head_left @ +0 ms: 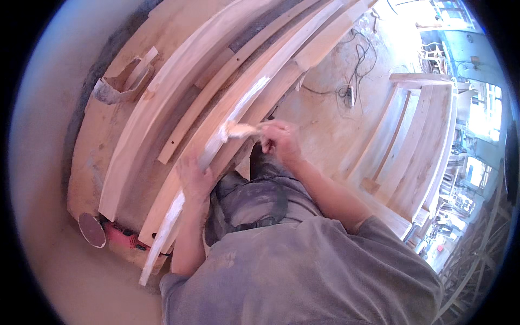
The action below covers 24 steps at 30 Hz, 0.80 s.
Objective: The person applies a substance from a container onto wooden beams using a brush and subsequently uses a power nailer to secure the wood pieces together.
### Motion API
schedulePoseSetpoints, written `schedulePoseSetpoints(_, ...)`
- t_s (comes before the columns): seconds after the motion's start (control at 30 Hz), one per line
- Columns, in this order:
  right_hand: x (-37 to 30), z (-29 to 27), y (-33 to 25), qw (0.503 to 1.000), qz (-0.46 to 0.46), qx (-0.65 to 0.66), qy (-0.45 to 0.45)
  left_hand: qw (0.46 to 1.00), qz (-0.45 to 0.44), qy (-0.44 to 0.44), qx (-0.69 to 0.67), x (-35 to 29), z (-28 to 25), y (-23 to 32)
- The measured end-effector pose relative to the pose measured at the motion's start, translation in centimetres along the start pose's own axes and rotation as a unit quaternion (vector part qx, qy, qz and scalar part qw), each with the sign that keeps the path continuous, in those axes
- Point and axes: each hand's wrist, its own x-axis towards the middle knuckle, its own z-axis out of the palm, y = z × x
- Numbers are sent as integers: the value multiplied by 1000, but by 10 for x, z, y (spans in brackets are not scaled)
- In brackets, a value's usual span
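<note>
A long wooden strip (246, 100) runs slantwise in front of me, with wet white paste smeared along its upper face. My left hand (196, 177) lies over this strip near its lower end, fingers across the wood and thumb at the near side. In my right hand (280, 142) is a small, flat, light-wood spreader (242, 130), pinched at its near end. The spreader's far tip is coated in white and touches the pasted face. Part of the strip is hidden under my left hand.
Beyond the strip lie a drilled batten (187, 129) and a thick curved beam (128, 157) on a workbench (81, 189). A curled sandpaper piece (111, 93) and a red sander (120, 236) rest there too. At right stands a wooden frame (428, 124); a cable (360, 57) crosses the floor.
</note>
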Motion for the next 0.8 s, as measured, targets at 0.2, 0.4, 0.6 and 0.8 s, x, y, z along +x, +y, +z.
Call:
schedulePoseSetpoints(0.2,66,-79,-20,985,-19,149,83,991,-116,-29,61,-52,-39,-43)
schedulePoseSetpoints(0.4,110,-73,-51,985,-108,120,63,980,-154,32,121,-41,-30,8)
schedulePoseSetpoints(0.6,70,-43,-23,959,-208,-185,-46,986,-120,74,95,20,-1,74)
schedulePoseSetpoints(0.8,75,-41,-20,958,-203,-163,-115,975,-169,110,93,11,-3,87)
